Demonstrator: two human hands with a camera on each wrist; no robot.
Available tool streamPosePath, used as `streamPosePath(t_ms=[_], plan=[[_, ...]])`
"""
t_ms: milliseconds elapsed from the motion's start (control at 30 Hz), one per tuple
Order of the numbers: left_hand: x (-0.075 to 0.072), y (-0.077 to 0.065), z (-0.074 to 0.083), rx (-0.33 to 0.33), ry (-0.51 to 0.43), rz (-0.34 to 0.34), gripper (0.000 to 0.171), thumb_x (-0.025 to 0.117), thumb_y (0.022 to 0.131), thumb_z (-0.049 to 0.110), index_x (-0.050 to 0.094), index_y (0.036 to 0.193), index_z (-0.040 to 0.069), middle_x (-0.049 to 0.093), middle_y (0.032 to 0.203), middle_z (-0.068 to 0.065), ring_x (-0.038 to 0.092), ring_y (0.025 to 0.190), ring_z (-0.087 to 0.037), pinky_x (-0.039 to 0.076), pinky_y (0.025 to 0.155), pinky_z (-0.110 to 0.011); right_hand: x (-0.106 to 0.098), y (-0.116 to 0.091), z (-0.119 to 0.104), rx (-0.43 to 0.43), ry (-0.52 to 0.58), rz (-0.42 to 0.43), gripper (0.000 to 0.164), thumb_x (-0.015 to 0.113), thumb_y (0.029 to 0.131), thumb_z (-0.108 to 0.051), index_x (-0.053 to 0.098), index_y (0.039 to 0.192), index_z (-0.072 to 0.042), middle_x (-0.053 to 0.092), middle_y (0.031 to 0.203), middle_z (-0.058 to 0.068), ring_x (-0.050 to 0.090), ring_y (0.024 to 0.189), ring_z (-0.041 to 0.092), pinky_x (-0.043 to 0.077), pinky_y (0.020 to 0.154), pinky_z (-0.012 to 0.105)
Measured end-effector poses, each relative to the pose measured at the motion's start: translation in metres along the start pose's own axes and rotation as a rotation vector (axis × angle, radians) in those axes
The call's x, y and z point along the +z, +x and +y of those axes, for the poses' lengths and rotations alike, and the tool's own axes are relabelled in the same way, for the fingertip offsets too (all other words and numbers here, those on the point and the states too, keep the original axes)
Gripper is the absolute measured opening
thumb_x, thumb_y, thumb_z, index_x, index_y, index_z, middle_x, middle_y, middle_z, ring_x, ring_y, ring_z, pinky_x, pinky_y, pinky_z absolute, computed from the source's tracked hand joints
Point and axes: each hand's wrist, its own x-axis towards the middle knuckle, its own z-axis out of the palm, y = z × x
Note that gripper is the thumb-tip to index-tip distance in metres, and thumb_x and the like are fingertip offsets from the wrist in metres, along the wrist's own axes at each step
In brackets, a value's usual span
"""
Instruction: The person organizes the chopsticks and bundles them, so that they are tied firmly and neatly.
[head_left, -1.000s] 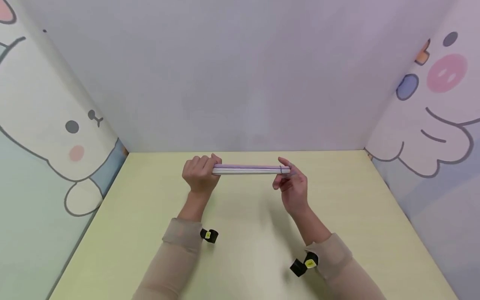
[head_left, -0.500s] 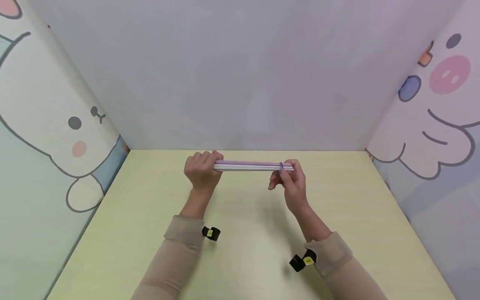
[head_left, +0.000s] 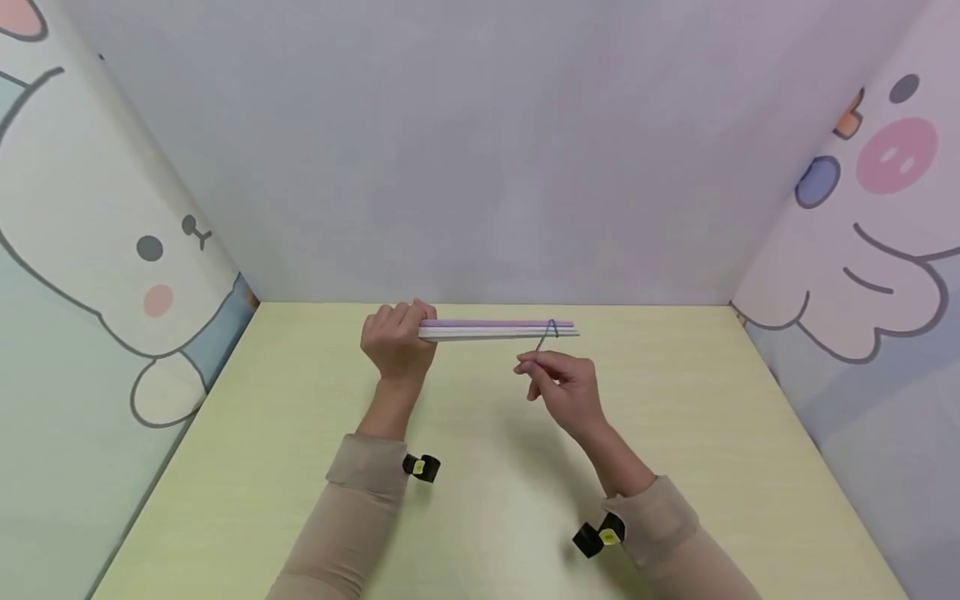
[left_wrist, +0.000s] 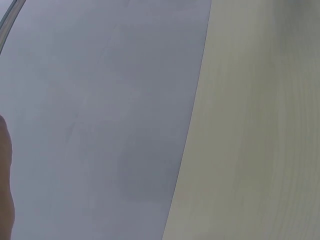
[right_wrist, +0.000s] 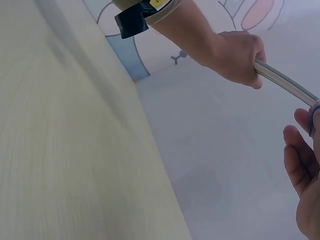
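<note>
My left hand grips the left end of a slim bundle of white and lilac sticks, held level above the table. Near the bundle's right end loops a thin blue-grey elastic band. Thumb and forefinger of my right hand pinch this band and draw it out below the sticks, toward me. In the right wrist view, the band shows at the frame's edge beside the fingers. The left wrist view catches just a piece of the bundle and a sliver of hand.
A pale yellow table lies beneath both hands. Behind it rises a plain grey-white wall, and side panels with cartoon animals flank it. Black wrist cameras sit at both sleeve cuffs.
My right hand has left the bundle's right end and moved down toward me, stretching the elastic band out in a pinch. The left hand keeps its grip, shifted slightly left.
</note>
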Motion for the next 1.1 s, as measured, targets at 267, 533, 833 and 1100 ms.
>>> streamPosePath(t_ms=[267, 533, 833, 1100], plan=[[0.001, -0.004, -0.001, -0.047, -0.007, -0.084, 0.022, 0.059, 0.078, 0.006, 0.053, 0.057, 0.009, 0.056, 0.052, -0.007, 0.043, 0.044, -0.025, 0.029, 0.044, -0.036, 0.004, 0.001, 0.004, -0.341, -0.221, -0.005, 0.014, 0.07, 0.088, 0.008, 0.077, 0.099, 0.003, 0.074, 0.083, 0.014, 0.063, 0.053, 0.014, 0.052, 0.054, 0.02], [0.005, -0.008, 0.004, -0.123, -0.037, -0.119, 0.017, 0.06, 0.076, 0.007, 0.061, 0.059, 0.008, 0.061, 0.055, -0.007, 0.047, 0.044, -0.025, 0.032, 0.044, -0.037, 0.015, -0.003, 0.004, -0.545, -0.255, 0.154, 0.054, 0.062, 0.1, -0.021, 0.047, 0.152, -0.011, 0.073, 0.084, 0.017, 0.052, 0.043, 0.008, 0.044, 0.044, 0.017], [0.005, -0.008, 0.009, -0.111, -0.026, -0.122, 0.017, 0.06, 0.075, 0.007, 0.061, 0.059, 0.009, 0.059, 0.053, -0.006, 0.045, 0.044, -0.024, 0.031, 0.044, -0.036, 0.032, -0.014, -0.009, -0.133, 0.257, 0.214, 0.064, 0.026, 0.11, -0.036, -0.007, 0.163, -0.02, 0.066, 0.119, 0.008, 0.06, 0.05, 0.018, 0.052, 0.056, 0.026], [0.005, -0.009, 0.01, -0.097, -0.02, -0.088, 0.019, 0.059, 0.075, 0.007, 0.055, 0.057, 0.011, 0.056, 0.052, -0.004, 0.044, 0.045, -0.025, 0.032, 0.045, -0.038, 0.032, -0.011, -0.029, 0.422, 0.653, 0.27, 0.068, 0.038, 0.109, -0.039, 0.007, 0.162, -0.01, 0.069, 0.109, -0.004, 0.064, 0.056, 0.009, 0.052, 0.063, 0.021]])
